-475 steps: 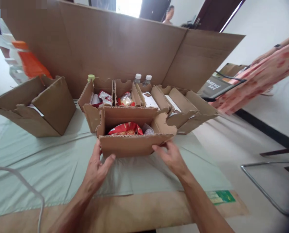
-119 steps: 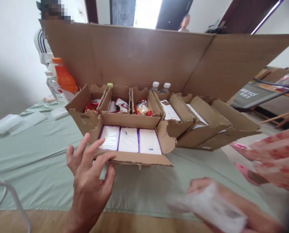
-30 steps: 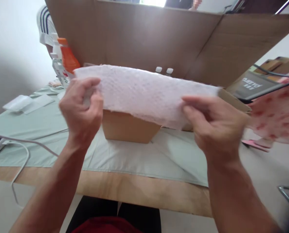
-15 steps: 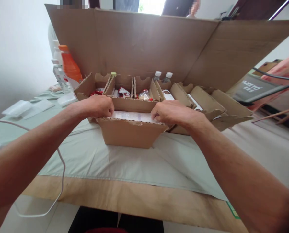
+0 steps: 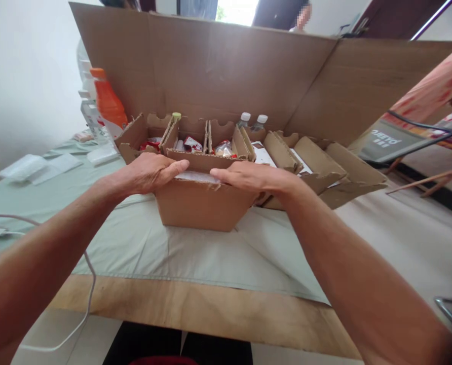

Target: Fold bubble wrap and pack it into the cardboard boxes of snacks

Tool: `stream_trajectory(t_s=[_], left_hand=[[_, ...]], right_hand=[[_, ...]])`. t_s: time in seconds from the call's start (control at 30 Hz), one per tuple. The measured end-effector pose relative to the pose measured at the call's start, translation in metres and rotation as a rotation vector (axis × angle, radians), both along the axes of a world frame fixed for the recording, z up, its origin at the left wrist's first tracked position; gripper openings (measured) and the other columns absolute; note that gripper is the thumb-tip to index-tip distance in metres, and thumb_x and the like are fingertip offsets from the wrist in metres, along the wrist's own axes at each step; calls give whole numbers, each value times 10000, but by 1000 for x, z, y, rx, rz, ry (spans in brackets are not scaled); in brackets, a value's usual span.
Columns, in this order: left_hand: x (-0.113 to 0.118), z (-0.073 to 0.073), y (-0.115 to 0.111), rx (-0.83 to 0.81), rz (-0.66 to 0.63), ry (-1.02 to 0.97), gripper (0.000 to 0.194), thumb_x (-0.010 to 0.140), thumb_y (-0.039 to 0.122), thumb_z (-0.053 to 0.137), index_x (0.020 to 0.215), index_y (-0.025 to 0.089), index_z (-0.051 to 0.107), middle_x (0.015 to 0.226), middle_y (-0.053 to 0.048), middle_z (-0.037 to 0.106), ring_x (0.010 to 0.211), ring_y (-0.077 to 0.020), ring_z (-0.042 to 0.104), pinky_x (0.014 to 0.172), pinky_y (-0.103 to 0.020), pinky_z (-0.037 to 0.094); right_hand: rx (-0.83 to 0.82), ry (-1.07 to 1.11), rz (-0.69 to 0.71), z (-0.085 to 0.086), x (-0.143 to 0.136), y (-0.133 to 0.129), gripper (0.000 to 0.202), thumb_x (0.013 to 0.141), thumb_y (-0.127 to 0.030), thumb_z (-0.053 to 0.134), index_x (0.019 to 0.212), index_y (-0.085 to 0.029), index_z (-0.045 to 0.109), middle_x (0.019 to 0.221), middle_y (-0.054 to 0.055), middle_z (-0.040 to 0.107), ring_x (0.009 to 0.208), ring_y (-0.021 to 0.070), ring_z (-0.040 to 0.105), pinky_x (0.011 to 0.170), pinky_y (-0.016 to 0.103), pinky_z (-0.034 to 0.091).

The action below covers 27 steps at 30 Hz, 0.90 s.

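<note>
A small open cardboard box [image 5: 206, 208] stands on the cloth right in front of me. White, plastic-looking contents [image 5: 197, 176] show at its top between my thumbs. My left hand [image 5: 150, 172] holds the upper left end of this box, its thumb laid across the top. At the other end my right hand [image 5: 251, 176] holds the upper right side, with its thumb pointing inward over the contents. The remaining fingers of both hands are mostly hidden. Behind it, a row of open cardboard bins [image 5: 190, 126] holds red-and-white packets [image 5: 193, 144].
A tall cardboard panel [image 5: 226, 71] stands behind the bins. On the left are an orange bottle [image 5: 110, 104] and clear plastic packs [image 5: 24, 167]. Two white-capped bottles [image 5: 244, 119] rise behind the bins. A white cable [image 5: 92, 284] hangs over the wooden table edge [image 5: 195, 304].
Both hands have shifted from curled fingers inside the box's top to a hold on its two ends, thumbs now stretched inward over the top. The box has barely moved.
</note>
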<state>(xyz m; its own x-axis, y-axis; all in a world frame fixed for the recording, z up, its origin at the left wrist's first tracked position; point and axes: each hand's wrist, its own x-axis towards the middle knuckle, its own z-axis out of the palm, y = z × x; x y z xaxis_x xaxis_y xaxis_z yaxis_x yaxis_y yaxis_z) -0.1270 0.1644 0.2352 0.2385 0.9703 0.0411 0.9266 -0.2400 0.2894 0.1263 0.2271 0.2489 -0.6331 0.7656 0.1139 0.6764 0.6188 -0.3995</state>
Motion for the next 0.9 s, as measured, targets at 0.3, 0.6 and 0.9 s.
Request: stream_trajectory(t_s=[0.3, 0.6, 0.9], left_hand=[[59, -85, -131, 622, 308, -612, 634, 948, 327, 604, 1548, 264, 411, 1608, -96, 437, 1502, -286, 398, 1245, -475, 322], [44, -141, -90, 449, 609, -894, 1078, 768, 564, 784, 1622, 217, 225, 1733, -177, 160, 1605, -363, 141, 1292, -583, 130], [30, -116, -29, 306, 463, -1031, 602, 693, 615, 726, 1074, 152, 680, 1138, -140, 748, 1143, -368, 686, 1022, -509, 558]], right_hand=[[411, 643, -377, -38, 57, -64, 245, 976, -427, 613, 1011, -245, 773, 1003, 44, 782, 965, 211, 711, 907, 380, 545], [-52, 782, -413, -131, 46, -65, 801, 789, -627, 755, 1431, -204, 532, 1311, 159, 688, 1119, 304, 676, 974, 517, 545], [-68, 1035, -341, -133, 11, -60, 772, 854, -520, 713, 1501, -202, 436, 1482, 159, 576, 1413, 303, 513, 1208, 563, 364]])
